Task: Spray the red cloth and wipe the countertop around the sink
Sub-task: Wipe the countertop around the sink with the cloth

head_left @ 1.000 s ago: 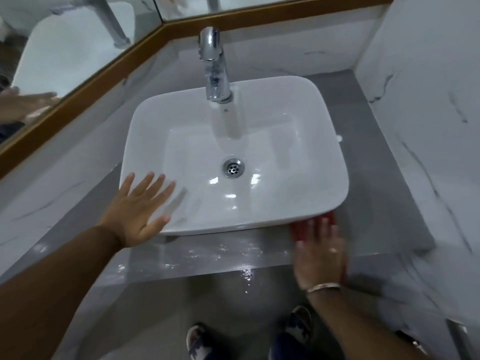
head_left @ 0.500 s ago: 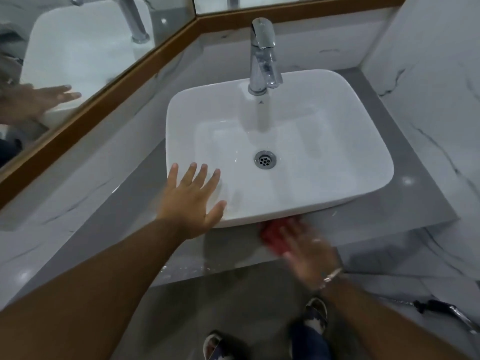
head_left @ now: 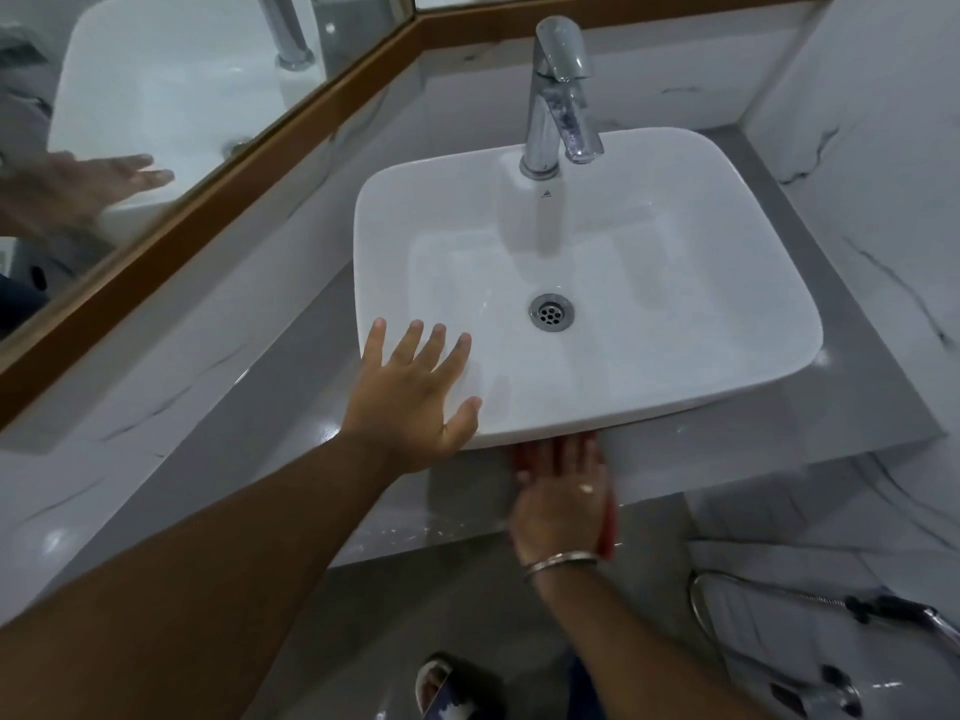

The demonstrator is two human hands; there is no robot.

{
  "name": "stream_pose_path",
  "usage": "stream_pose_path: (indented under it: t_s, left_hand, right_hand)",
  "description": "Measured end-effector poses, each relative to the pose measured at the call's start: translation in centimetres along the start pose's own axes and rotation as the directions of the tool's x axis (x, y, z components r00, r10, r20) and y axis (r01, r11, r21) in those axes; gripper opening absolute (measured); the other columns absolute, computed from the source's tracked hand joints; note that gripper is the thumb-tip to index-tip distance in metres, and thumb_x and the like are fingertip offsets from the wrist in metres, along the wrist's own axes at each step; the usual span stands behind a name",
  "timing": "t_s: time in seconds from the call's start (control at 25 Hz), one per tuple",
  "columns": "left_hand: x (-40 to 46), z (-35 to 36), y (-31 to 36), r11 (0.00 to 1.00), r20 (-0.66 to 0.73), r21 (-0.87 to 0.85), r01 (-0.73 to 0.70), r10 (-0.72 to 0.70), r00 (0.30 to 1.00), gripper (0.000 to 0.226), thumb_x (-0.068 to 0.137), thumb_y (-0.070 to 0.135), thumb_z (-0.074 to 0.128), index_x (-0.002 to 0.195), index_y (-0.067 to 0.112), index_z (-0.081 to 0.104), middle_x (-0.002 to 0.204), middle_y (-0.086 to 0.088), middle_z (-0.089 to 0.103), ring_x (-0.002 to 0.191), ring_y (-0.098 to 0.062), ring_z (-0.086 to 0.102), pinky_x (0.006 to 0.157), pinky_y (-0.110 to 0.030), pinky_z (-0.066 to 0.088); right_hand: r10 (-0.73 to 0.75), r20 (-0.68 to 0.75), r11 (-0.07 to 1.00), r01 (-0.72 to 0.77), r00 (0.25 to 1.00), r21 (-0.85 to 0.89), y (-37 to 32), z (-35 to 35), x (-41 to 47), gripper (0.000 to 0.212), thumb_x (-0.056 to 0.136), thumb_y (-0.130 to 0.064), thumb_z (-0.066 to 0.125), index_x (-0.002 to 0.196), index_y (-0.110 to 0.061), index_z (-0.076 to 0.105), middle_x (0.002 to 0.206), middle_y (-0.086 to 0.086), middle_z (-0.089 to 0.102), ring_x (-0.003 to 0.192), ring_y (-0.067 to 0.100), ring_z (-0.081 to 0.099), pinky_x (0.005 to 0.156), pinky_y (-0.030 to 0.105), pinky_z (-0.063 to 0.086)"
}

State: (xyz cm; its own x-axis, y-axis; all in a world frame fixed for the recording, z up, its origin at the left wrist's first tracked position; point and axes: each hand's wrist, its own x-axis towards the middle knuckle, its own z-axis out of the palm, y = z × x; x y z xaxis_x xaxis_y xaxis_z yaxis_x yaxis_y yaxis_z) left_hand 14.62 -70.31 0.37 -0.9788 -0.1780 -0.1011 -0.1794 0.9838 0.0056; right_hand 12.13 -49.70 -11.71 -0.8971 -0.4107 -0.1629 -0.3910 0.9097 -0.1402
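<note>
A white vessel sink point(head_left: 769, 356) stands on a grey countertop point(head_left: 291, 402). My left hand point(head_left: 410, 402) rests flat on the sink's front-left rim, fingers spread, holding nothing. My right hand point(head_left: 561, 501) presses flat on the red cloth point(head_left: 609, 527) on the counter strip just in front of the sink. The hand covers most of the cloth; red shows beyond the fingertips under the sink rim and along the right of the palm. No spray bottle is in view.
A chrome faucet point(head_left: 556, 96) rises at the sink's back. A wood-framed mirror point(head_left: 156, 122) lines the left wall and a marble wall point(head_left: 883, 148) closes the right. A hose sprayer point(head_left: 883, 610) hangs lower right. Water drops sit on the counter's front edge point(head_left: 415, 535).
My right hand has slid the red cloth leftward along the counter's front strip, from the sink's front-right corner to below the drain. The left hand stays on the sink rim.
</note>
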Motion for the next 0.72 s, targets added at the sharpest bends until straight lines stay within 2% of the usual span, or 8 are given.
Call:
stream_pose_path:
  t_s: [0.08,0.16,0.24,0.28,0.4,0.52,0.64,0.72]
  left_hand:
    - [0.0,0.0,0.0,1.000,0.003,0.004,0.003,-0.003,1.000,0.072,0.092,0.060,0.028,0.152,0.020,0.033,0.156,-0.012,0.041,0.146,-0.037,0.031,0.120,-0.065,0.008]
    - [0.1,-0.1,0.0,1.000,0.017,0.019,0.008,-0.008,1.000,0.073,0.092,0.061,0.028,0.152,0.021,0.032,0.157,-0.012,0.040,0.147,-0.037,0.030,0.121,-0.065,0.006]
    - [0.0,-0.1,0.0,1.000,0.036,0.019,0.015,-0.016,0.999,0.074,0.091,0.062,0.025,0.153,0.021,0.031,0.157,-0.012,0.039,0.147,-0.037,0.029,0.121,-0.065,0.005]
    - [0.1,-0.2,0.1,1.000,0.043,0.023,0.022,-0.023,0.999,0.075,0.091,0.063,0.023,0.153,0.022,0.031,0.158,-0.012,0.038,0.148,-0.037,0.029,0.121,-0.065,0.005]
    - [0.3,-0.1,-0.1,0.999,0.060,0.037,0.032,-0.034,0.998,0.078,0.090,0.068,0.016,0.154,0.025,0.027,0.161,-0.010,0.033,0.149,-0.037,0.025,0.121,-0.064,0.001]
    - [0.3,0.1,0.0,0.998,0.062,0.048,0.034,-0.037,0.997,0.078,0.090,0.067,0.016,0.155,0.025,0.027,0.161,-0.011,0.033,0.149,-0.037,0.025,0.121,-0.063,0.000]
    - [0.1,0.1,0.0,0.998,0.073,0.047,0.037,-0.041,0.996,0.078,0.091,0.066,0.013,0.155,0.024,0.028,0.160,-0.011,0.034,0.150,-0.036,0.025,0.121,-0.062,-0.002]
    - [0.1,0.0,0.0,0.998,0.081,0.048,0.041,-0.045,0.996,0.078,0.092,0.065,0.013,0.155,0.023,0.030,0.159,-0.012,0.036,0.149,-0.037,0.027,0.120,-0.062,-0.001]
  right_hand:
    - [-0.324,0.098,0.946,0.324,0.941,0.021,-2.7,0.7,-1.9,0.064,0.090,-0.045,0.041,0.150,-0.024,0.034,0.156,0.012,0.038,0.144,0.037,0.034,0.113,0.054,0.033]
    - [-0.639,0.164,0.760,0.650,0.751,-0.015,-0.7,0.4,-2.3,0.059,0.088,-0.046,0.047,0.145,-0.029,0.044,0.154,0.010,0.044,0.139,0.034,0.043,0.110,0.053,0.041]
    - [-0.785,0.264,0.559,0.824,0.561,-0.089,5.4,-0.6,-1.2,0.059,0.086,-0.046,0.052,0.143,-0.033,0.045,0.154,0.007,0.043,0.137,0.030,0.046,0.111,0.048,0.039]
    - [-0.801,0.277,0.512,0.847,0.530,-0.141,9.5,-1.2,0.1,0.061,0.086,-0.045,0.051,0.145,-0.034,0.042,0.155,0.006,0.040,0.137,0.030,0.046,0.110,0.047,0.038]
    - [-0.652,0.193,0.700,0.680,0.733,-0.217,22.0,-4.8,6.2,0.067,0.086,-0.046,0.042,0.150,-0.031,0.028,0.157,0.006,0.031,0.136,0.038,0.044,0.104,0.056,0.046]
    - [-0.205,0.072,0.972,0.212,0.976,-0.105,26.3,-8.0,10.5,0.062,0.089,-0.039,0.036,0.145,-0.013,0.037,0.152,0.022,0.038,0.134,0.048,0.038,0.104,0.061,0.040]
    - [0.148,-0.044,0.989,-0.149,0.988,-0.018,20.1,-6.5,9.2,0.062,0.089,-0.032,0.041,0.139,0.004,0.044,0.146,0.033,0.042,0.137,0.050,0.033,0.113,0.058,0.029]
    - [0.123,-0.010,0.992,-0.123,0.992,0.029,16.1,-5.0,6.5,0.073,0.087,-0.044,0.044,0.142,0.003,0.042,0.148,0.034,0.040,0.139,0.049,0.032,0.116,0.056,0.024]
